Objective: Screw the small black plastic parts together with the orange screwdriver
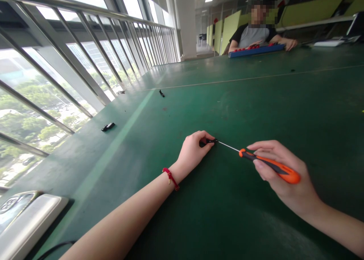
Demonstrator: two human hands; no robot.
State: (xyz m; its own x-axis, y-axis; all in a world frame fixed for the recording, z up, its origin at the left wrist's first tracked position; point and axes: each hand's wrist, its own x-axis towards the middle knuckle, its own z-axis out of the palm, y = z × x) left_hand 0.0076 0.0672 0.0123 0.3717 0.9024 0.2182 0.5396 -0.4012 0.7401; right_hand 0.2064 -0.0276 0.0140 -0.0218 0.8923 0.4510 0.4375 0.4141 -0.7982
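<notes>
My left hand [195, 148] pinches a small black part [209, 141] between thumb and fingers, low over the green table. Its exact kind is too small to make out. In my right hand [287, 172] lies an orange and black screwdriver [273, 167], its handle gripped between thumb and fingers. The thin metal shaft points left, and its tip meets the right end of the black part. A red cord bracelet [171, 178] circles my left wrist.
The green table [193, 108] carries a black and white piece [108, 126] and another small black piece [162, 93]. White device [36, 218] stands at lower left, beside a cable. A metal railing [93, 15] runs along the left. Opposite, a person [253, 34] sits behind a blue tray [256, 51].
</notes>
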